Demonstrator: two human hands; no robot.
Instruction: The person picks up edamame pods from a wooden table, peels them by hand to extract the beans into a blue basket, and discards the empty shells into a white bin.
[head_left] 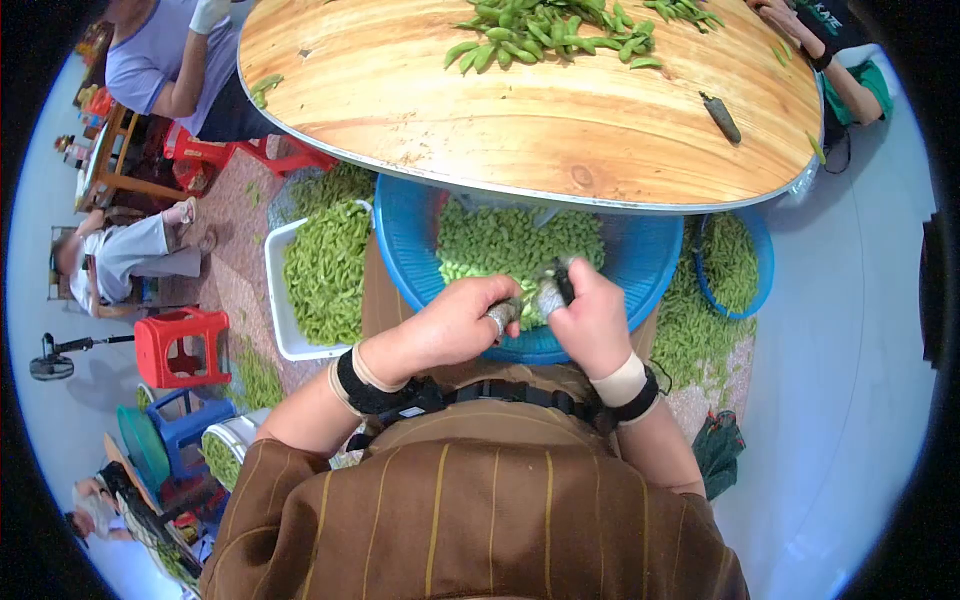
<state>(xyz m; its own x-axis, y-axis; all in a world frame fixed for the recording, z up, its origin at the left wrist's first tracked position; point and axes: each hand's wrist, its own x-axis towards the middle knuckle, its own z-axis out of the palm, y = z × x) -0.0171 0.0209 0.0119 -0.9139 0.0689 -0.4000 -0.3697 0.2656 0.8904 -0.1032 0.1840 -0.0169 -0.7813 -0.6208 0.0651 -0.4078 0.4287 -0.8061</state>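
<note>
Over the near side of a blue plastic basin (pixel 640 270) are both of my hands. The basin holds shelled green beans (pixel 520 240). My left hand (pixel 462 318) is closed, with a silvery wrapping at its fingertips; what it pinches, if anything, is hidden. To its right, my right hand (pixel 592 318) is closed around a small dark object (pixel 563 280), whose kind I cannot make out. Silvery wrapping shows on this hand's fingers too. A small gap lies between the hands.
A round wooden table (pixel 480 110) overhangs the basin, with green bean pods (pixel 540 30) and a dark elongated object (pixel 722 118) on it. A white tub (pixel 285 300) of pods stands left; a blue basket (pixel 765 270) and loose pods lie right. Other people sit around.
</note>
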